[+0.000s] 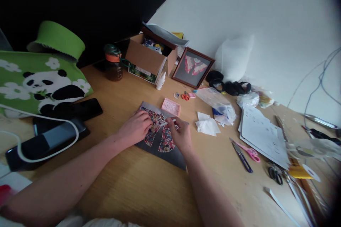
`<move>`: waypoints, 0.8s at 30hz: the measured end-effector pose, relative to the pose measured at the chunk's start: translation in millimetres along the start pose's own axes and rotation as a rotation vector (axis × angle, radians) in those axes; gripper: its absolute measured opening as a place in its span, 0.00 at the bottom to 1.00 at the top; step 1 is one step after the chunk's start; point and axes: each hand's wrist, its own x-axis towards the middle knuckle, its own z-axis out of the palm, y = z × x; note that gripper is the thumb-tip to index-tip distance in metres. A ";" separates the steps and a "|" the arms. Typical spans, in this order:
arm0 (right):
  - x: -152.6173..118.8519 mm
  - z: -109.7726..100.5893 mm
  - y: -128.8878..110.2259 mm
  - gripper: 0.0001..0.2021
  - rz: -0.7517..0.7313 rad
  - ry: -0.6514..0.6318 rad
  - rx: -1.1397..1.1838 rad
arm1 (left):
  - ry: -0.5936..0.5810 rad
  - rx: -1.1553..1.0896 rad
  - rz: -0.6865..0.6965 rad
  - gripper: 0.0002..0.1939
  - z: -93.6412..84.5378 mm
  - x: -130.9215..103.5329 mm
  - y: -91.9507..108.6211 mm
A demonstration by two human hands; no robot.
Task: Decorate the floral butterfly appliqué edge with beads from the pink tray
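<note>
A butterfly shape of flowered fabric [166,140], edged with small white beads, lies on a dark grey sheet [174,158] in front of me. My left hand [137,125] rests over its left wing, fingers slightly bent and lying on the fabric; their tips are partly hidden. In my right hand [181,133] a thin white pen-like stick [164,123] is pinched between thumb and fingers. Its tip points left, to the middle of the butterfly, close to my left fingertips. Just beyond the sheet stands a shallow pink tray [171,107] of tiny pale beads.
Behind are a cardboard box [145,58], a white bottle [161,81], a drink bottle [113,64] and a framed butterfly [194,67]. Snips [242,156], pink scissors [249,151] and papers [262,133] lie right. Phones and a panda cushion [50,85] are left.
</note>
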 end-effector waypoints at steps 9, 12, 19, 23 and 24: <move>-3.0 5.4 1.5 0.17 -0.072 -0.037 -0.077 | -0.001 -0.014 -0.017 0.11 1.1 -0.8 -0.4; -3.9 6.3 2.4 0.18 -0.066 -0.052 -0.089 | 0.001 -0.012 -0.013 0.11 1.4 -0.9 -0.8; -4.8 6.5 2.8 0.19 -0.061 -0.070 -0.073 | 0.011 -0.005 -0.007 0.10 2.2 -1.2 -0.7; -4.7 7.2 3.3 0.18 -0.059 -0.071 -0.070 | 0.000 -0.002 -0.012 0.11 1.2 -1.2 0.1; -4.6 7.4 3.5 0.18 -0.055 -0.074 -0.071 | -0.002 -0.001 -0.012 0.11 1.0 -1.2 0.2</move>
